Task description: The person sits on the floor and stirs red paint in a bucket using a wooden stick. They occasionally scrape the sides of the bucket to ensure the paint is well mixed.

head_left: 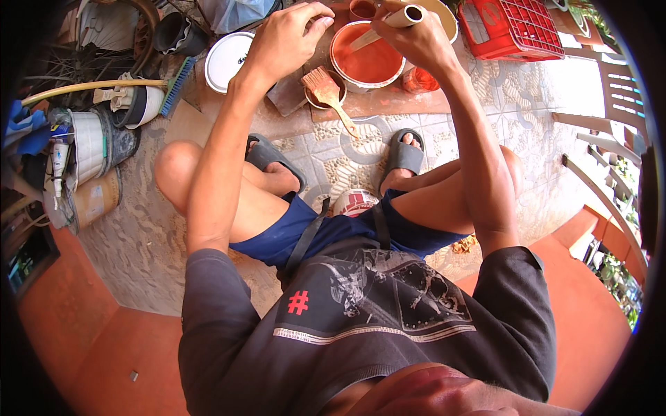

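At the top, a white-rimmed bucket of orange-red paint (378, 62) stands on the ground. Fingers wrapped round it, my right hand (424, 40) grips a pale hollow tube (404, 17) slanting over the bucket, its lower end in the paint. My left hand (288, 40) hovers left of the bucket, fingers curved and thumb apart, with nothing visible in it. A wide paintbrush (326, 90) with orange-stained bristles rests across a small pot (339, 97) in front of the bucket. Right of the bucket sits a paint-smeared clear container (420, 80).
A white round lid (227, 62) lies beside my left forearm. To the right is a red plastic crate (513, 31); farther right, a chair (624, 90). A blue-bristled broom (177, 87) and several old pots crowd the left. A small bucket (354, 202) stands between my legs.
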The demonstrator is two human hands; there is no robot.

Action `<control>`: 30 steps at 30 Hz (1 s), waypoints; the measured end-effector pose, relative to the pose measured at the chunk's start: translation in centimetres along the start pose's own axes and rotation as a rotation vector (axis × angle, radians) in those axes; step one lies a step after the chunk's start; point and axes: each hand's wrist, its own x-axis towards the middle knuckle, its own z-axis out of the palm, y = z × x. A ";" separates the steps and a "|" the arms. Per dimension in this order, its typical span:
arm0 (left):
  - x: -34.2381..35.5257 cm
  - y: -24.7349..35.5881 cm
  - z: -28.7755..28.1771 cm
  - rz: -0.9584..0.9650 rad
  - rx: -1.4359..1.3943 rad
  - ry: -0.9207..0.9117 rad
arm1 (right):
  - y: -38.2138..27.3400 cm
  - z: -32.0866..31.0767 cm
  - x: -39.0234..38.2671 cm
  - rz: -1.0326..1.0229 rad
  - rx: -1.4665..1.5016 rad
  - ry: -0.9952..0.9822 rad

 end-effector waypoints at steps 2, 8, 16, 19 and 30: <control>0.0 -0.1 -0.1 0.007 -0.005 0.005 | -1.7 -1.2 0.3 0.236 0.159 0.032; 0.1 -0.1 -0.3 0.016 0.009 0.013 | -2.9 -3.7 0.0 0.427 0.160 -0.129; 0.1 0.0 0.0 0.006 0.010 0.000 | -1.3 -0.7 -0.1 0.211 0.229 0.101; 0.0 0.0 -0.1 0.002 0.002 0.000 | -1.6 -1.5 -0.3 0.277 0.029 -0.024; -0.2 -0.2 -0.2 -0.001 -0.002 -0.009 | -0.5 -0.2 -0.1 0.269 0.134 -0.088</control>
